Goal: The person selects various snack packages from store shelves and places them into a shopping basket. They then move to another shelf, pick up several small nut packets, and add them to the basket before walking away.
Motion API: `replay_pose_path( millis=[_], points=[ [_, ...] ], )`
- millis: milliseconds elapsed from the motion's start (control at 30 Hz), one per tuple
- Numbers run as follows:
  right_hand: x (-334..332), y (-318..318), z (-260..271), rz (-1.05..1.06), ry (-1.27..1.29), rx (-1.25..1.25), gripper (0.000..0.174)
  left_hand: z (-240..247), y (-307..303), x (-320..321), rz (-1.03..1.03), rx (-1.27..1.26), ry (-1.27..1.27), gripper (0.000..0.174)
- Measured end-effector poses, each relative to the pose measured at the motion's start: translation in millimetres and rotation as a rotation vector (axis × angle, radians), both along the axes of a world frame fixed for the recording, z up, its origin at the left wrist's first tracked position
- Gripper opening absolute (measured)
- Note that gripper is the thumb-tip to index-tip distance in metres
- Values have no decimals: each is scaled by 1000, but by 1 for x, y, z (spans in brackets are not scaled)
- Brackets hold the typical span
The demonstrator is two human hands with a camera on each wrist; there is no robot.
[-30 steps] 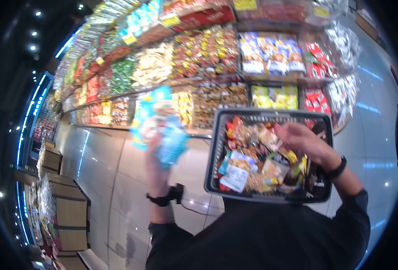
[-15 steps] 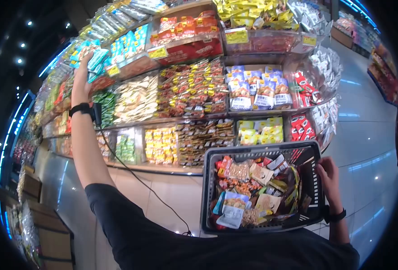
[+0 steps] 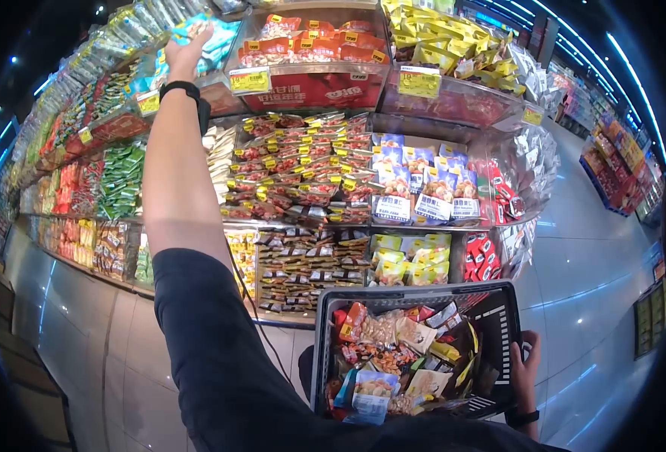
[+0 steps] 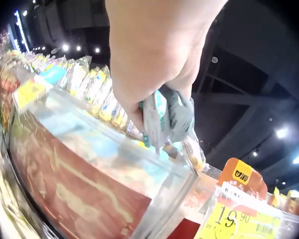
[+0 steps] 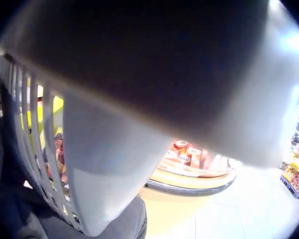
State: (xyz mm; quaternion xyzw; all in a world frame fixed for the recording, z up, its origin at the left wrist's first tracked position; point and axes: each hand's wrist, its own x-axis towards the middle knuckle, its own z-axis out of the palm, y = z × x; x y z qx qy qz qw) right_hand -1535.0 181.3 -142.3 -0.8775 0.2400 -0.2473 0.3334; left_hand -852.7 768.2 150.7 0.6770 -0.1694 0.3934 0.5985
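Note:
My left hand (image 3: 186,56) is stretched out to the upper shelf and grips blue snack packets (image 3: 220,41). In the left wrist view the fingers pinch the packets (image 4: 164,117) just above a clear-fronted bin (image 4: 109,144) with blue packets inside. By my body, the black shopping basket (image 3: 416,294) is filled with mixed snack bags (image 3: 382,331). My right hand (image 3: 526,369) grips its right side. The right wrist view is mostly blocked by a dark blurred shape, with the slotted basket wall (image 5: 109,154) below it.
Orange packets (image 3: 310,49) fill the neighbouring bin, with yellow packets (image 3: 453,45) farther right. Price tags (image 3: 250,80) stick out along the shelf front. Lower tiers hold red-and-yellow packets (image 3: 295,166) and blue-white pouches (image 3: 423,181). A cable (image 3: 261,331) hangs beside the left arm.
My left hand has carried the blue packets from near the basket up to the shelf, then right to the blue bin. My right hand has moved from over the basket's contents to its right side.

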Motion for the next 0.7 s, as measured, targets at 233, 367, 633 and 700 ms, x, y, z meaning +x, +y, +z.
replay_pose_path(
  millis=[233, 367, 633, 700],
  points=[
    [-4, 2, -5, -40, -30, 135, 30, 12, 14, -45, -111, 49, 324, 43],
    [-1, 5, -4, -53, -28, 170, 29, -6, 21, -22, 83, 281, 217, 58],
    [-2, 10, -2, -62, -48, 97, 28, -29, -11, -60, 848, 610, 111, 99],
    [-1, 10, -4, -62, -55, 89, 28, -24, -6, -57, 603, 780, 340, 105]
  ],
)
